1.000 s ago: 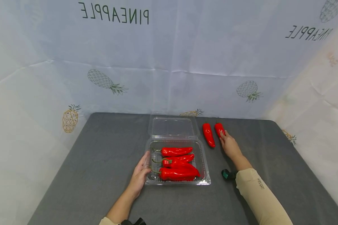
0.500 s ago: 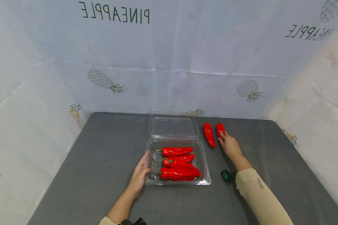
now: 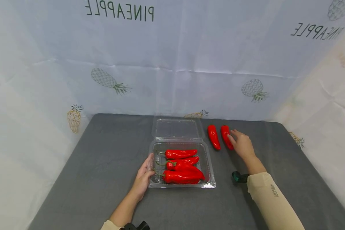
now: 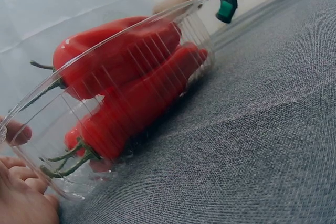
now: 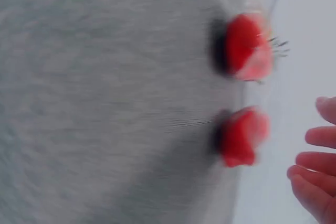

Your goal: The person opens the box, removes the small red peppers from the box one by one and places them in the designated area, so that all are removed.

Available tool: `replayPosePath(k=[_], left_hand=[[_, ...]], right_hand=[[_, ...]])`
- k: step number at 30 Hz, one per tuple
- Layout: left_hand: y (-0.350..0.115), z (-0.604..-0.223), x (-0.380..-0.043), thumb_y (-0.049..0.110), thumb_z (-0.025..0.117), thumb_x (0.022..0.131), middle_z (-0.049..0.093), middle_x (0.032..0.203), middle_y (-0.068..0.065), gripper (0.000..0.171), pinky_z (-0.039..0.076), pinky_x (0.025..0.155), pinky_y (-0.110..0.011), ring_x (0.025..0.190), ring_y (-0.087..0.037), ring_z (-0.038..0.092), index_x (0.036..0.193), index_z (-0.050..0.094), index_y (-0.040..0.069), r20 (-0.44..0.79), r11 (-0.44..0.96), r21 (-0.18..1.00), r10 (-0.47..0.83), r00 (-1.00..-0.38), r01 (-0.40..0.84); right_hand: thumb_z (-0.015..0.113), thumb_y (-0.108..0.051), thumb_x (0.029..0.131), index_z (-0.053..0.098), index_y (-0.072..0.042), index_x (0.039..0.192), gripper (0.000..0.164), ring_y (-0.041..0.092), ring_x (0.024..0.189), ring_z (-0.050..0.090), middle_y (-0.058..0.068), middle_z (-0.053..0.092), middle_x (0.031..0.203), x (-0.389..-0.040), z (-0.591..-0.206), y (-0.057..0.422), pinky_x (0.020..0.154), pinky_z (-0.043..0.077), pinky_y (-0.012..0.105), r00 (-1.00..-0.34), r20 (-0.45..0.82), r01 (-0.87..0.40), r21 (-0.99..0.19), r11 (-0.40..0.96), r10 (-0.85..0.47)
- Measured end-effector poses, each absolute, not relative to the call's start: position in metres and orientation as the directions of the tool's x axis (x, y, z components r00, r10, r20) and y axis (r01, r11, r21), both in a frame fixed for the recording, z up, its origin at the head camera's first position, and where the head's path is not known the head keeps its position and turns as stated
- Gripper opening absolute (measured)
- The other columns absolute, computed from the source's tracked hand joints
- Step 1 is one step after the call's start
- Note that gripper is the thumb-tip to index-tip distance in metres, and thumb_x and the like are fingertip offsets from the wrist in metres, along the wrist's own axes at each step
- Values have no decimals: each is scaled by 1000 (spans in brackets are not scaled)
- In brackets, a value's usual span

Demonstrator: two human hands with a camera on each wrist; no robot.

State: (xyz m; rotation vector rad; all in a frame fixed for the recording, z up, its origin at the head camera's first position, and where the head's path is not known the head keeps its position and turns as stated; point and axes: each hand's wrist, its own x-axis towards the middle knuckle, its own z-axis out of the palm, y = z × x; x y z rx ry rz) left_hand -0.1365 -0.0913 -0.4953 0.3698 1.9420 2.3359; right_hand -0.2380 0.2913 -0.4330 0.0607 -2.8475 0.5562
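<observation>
My left hand [image 3: 141, 179] grips the left side of a clear plastic clamshell box [image 3: 210, 169], its thumb over the rim and fingers along the outer wall. Several long red peppers [image 3: 181, 177] with green stems lie crosswise inside the box, seen through its wall in the left wrist view. To the right of the box, two more red peppers lie on the table: a left one [image 3: 213, 137] and a right one [image 3: 226, 137]. Just right of the latter is my right hand [image 3: 243, 145], fingers loosely extended and holding nothing; the right wrist view shows them apart from both peppers.
The box's transparent lid [image 3: 177, 129] is folded back flat toward the table's far edge. Grey cloth covers the table [image 3: 103, 153]. Behind it hangs a pale curtain [image 3: 172, 48] with pineapple prints.
My right hand has let go of the right loose pepper and drawn back to the right. That pepper now lies fully in sight, close beside the other one. My left hand stays on the box.
</observation>
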Motion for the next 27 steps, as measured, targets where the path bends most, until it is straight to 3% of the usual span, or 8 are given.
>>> replayPosePath(k=[16, 22, 27], left_hand=[[-91, -494, -134, -10, 35, 79, 6, 155, -23, 71, 21, 98, 0, 142, -35, 1, 146, 12, -8, 113, -179, 981, 201, -973, 77], [-90, -494, -133, -10, 35, 79, 6, 155, -22, 71, 21, 97, 0, 142, -34, 1, 146, 12, -7, 107, -171, 983, 202, -974, 72], [-90, -494, -132, -10, 36, 79, 7, 155, -22, 71, 21, 97, 1, 142, -34, 1, 146, 13, -7, 106, -165, 983, 195, -975, 74]], right_hand=[[69, -20, 81, 55, 6, 124, 52, 41, 112, 56, 26, 56, 125, -213, -386, 241, 90, 46, 53, -947, 144, -321, -357, 877, -287], [71, -20, 80, 58, 3, 123, 50, 33, 105, 62, 20, 62, 121, -201, -378, 222, 86, 51, 45, -897, 113, -437, -375, 818, -427], [71, -19, 80, 59, 2, 123, 49, 31, 112, 60, 18, 62, 122, -190, -374, 206, 89, 50, 43, -841, 76, -523, -368, 768, -536]])
